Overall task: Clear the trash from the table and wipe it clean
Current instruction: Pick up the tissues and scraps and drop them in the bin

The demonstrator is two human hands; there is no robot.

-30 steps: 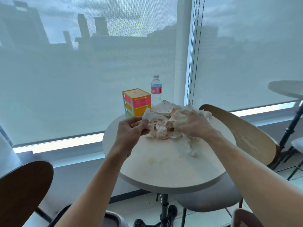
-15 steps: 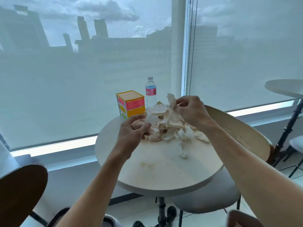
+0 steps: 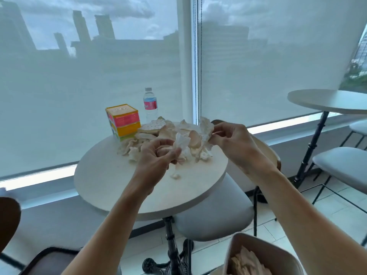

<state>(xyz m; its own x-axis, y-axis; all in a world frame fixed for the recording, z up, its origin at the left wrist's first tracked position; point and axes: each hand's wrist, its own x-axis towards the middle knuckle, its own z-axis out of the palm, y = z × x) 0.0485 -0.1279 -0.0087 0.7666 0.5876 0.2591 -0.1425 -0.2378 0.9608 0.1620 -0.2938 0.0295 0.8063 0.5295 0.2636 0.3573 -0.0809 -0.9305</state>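
A heap of crumpled, stained paper tissues (image 3: pixel 158 133) lies on the far half of the round white table (image 3: pixel 111 181). My left hand (image 3: pixel 158 157) grips a bunch of the tissues at the heap's near edge, a white one sticking up from my fingers. My right hand (image 3: pixel 232 138) pinches another crumpled tissue (image 3: pixel 206 126) and holds it a little above the heap's right side. One small scrap (image 3: pixel 175 176) lies alone on the table near my left wrist.
A colourful tissue box (image 3: pixel 124 121) and a water bottle (image 3: pixel 150 104) stand at the table's far edge. A bin (image 3: pixel 258 249) with tissues inside sits on the floor at lower right. Chairs flank the table; a second table (image 3: pixel 329 100) stands at right.
The view has shifted so the bin shows at lower right. My right hand has come down and nearer with its tissue. My left hand keeps gripping its bunch.
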